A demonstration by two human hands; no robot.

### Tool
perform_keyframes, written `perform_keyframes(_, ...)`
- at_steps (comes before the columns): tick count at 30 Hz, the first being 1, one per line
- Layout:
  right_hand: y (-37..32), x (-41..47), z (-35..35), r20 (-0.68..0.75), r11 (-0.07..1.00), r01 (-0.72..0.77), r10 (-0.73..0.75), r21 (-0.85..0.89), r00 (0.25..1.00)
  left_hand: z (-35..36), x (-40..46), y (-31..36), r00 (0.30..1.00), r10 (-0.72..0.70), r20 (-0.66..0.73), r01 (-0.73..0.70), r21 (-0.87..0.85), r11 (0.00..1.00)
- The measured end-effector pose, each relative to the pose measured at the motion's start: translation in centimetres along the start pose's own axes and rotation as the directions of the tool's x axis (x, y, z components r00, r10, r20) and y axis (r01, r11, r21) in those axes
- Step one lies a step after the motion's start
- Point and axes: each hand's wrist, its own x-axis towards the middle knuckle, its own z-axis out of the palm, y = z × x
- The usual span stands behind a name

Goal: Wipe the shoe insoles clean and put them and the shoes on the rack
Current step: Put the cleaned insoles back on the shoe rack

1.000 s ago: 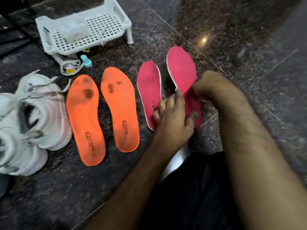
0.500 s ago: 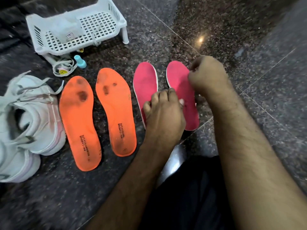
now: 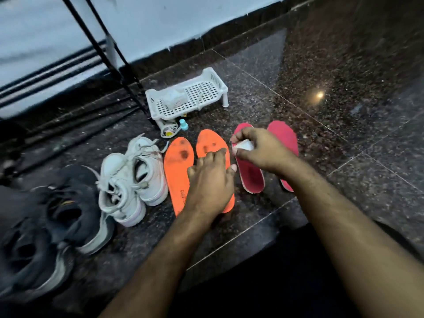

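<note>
Two stained orange insoles [image 3: 178, 164] [image 3: 210, 141] and two pink insoles [image 3: 252, 177] [image 3: 284, 134] lie side by side on the dark granite floor. My left hand [image 3: 210, 182] rests with loose fingers on the right orange insole. My right hand [image 3: 261, 150] pinches a white wipe [image 3: 245, 145] over the toe end of the left pink insole. A pair of white sneakers [image 3: 133, 177] stands left of the insoles, and a pair of dark shoes [image 3: 57, 226] lies further left.
A small white plastic rack [image 3: 204, 92] holding a wipes packet [image 3: 175, 99] stands behind the insoles, with a blue bottle [image 3: 183, 125] in front of it. A black metal frame [image 3: 107, 53] leans by the wall at the back left.
My left hand shifted from the pink insoles onto the right orange insole. My right hand moved left with the wipe, from the right pink insole to the left one. The view rose and widened.
</note>
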Motion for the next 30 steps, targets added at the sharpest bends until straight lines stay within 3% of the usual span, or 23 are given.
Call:
perform_keyframes(6,-2.9,-3.1,3.0,0.095,0.991,0.123,-0.117,-0.057,0.989,-2.8,-3.8,-5.7,0.998,0.053,-0.026,-0.058,-0.258,0.964)
perform_keyframes(11,-6.4,-4.0,8.1,0.119,0.97,0.241,-0.242,0.021,0.963,-3.5,-5.6,-9.8,0.995,0.071,-0.07,-0.094,-0.422,0.902)
perform_keyframes(15,-6.6,-3.5,10.4,0.096,0.976,0.215,-0.218,0.032,0.971,-2.0,-5.6,-11.4,0.995,-0.029,-0.095,-0.027,-0.54,0.841)
perform_keyframes(21,-4.3,-1.1,11.8,0.072,0.979,0.203,-0.201,-0.019,0.977,-0.6,-2.7,-11.4,0.98,-0.199,-0.022,0.129,-0.689,0.713)
perform_keyframes(26,-3.3,0.3,12.6,0.103,0.985,0.169,-0.172,0.036,0.98,0.7,-1.7,-12.8,0.969,-0.243,-0.047,0.133,-0.73,0.67)
perform_keyframes(30,-3.4,0.7,13.2,0.15,0.985,0.152,-0.164,0.087,0.975,1.8,-1.2,-13.8,0.935,-0.354,-0.03,0.174,-0.83,0.53)
